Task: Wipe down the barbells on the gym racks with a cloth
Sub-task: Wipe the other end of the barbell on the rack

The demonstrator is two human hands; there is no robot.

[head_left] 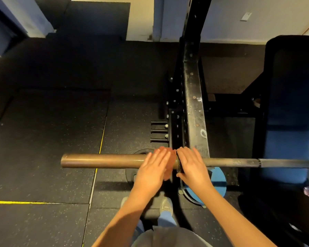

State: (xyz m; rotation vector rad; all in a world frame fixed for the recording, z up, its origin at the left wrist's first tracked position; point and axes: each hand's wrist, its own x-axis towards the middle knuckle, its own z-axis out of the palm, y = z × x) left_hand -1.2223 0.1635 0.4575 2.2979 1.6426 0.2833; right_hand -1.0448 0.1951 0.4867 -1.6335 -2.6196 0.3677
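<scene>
barbell [103, 160] rests across the rack [194, 111], sleeve projecting left. left hand [153, 168] presses the reddish cloth [170, 157] onto the sleeve beside the collar, fingers straight. right hand [191, 166] lies flat over the shaft, apparently steadying it.

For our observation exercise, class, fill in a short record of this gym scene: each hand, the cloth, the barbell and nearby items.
Left grip: fingers straight, pressing the cloth onto the bar's thick end
Right grip: resting over the thinner shaft, beside the collar
Cloth: reddish, mostly hidden under the left fingers
Barbell: horizontal, across the rack
Nearby: blue plate below the bar; bench at right
</scene>
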